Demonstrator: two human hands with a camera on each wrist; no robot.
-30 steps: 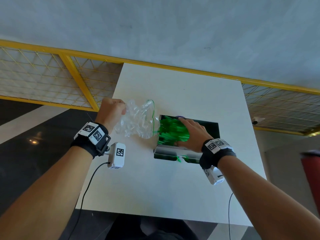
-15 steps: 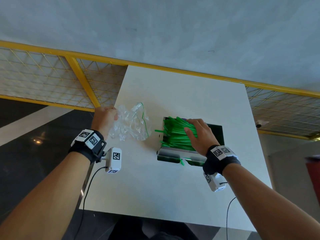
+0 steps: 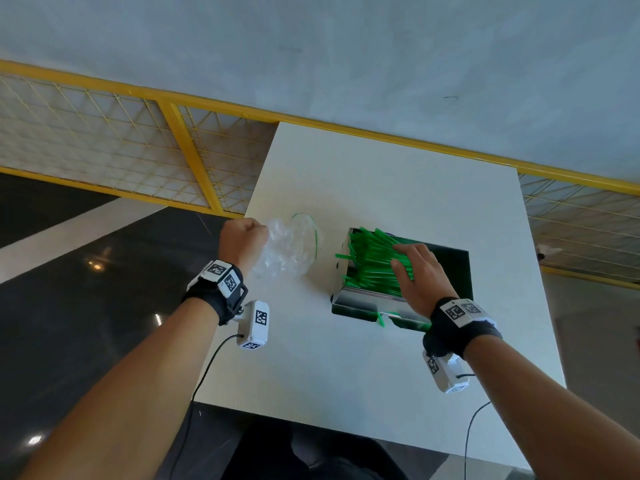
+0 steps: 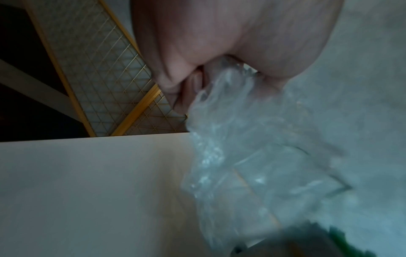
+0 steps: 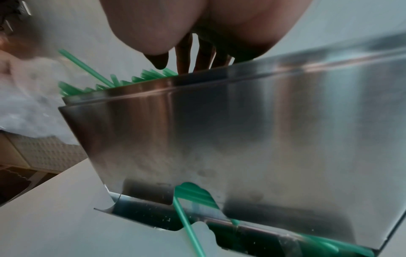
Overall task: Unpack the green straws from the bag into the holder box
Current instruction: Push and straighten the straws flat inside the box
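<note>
A shiny metal holder box (image 3: 360,301) (image 5: 241,132) stands on the white table (image 3: 363,368). A heap of green straws (image 3: 372,263) (image 5: 151,73) lies in its left part, some ends poking over the left rim. My right hand (image 3: 420,271) rests flat on the heap with straight fingers (image 5: 183,57). One straw (image 5: 186,224) sticks out of the dispensing slot at the box's front. My left hand (image 3: 242,237) grips the crumpled clear plastic bag (image 3: 291,247) (image 4: 252,156) in a fist, left of the box; the bag looks empty.
A yellow mesh railing (image 3: 145,147) runs behind and left of the table. Dark floor (image 3: 86,289) lies beyond the table's left edge, close to my left hand. Bare tabletop lies in front of and behind the box.
My left hand has drawn the bag further left, away from the box. The straws have settled into a heap under my right hand, which has slid slightly right.
</note>
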